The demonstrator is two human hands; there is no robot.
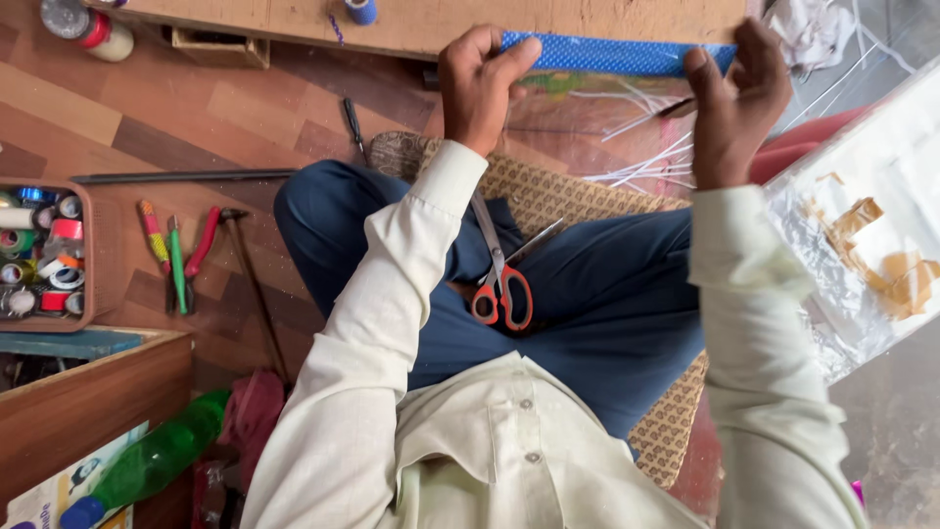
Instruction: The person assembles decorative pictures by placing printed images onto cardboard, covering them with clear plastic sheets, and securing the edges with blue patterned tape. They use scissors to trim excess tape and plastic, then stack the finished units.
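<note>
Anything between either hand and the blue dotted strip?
No. Both the left hand and the right hand already grip the blue dotted strip, one at each end. Nothing visible lies between fingers and strip.

Two hands, the left hand (480,83) and the right hand (734,98), show with one blue dotted strip (612,56). One pair of red-handled scissors (499,284), one green plastic bottle (147,462), one tray of tape rolls (86,255) and one blue thread spool (360,11) are in view.
</note>
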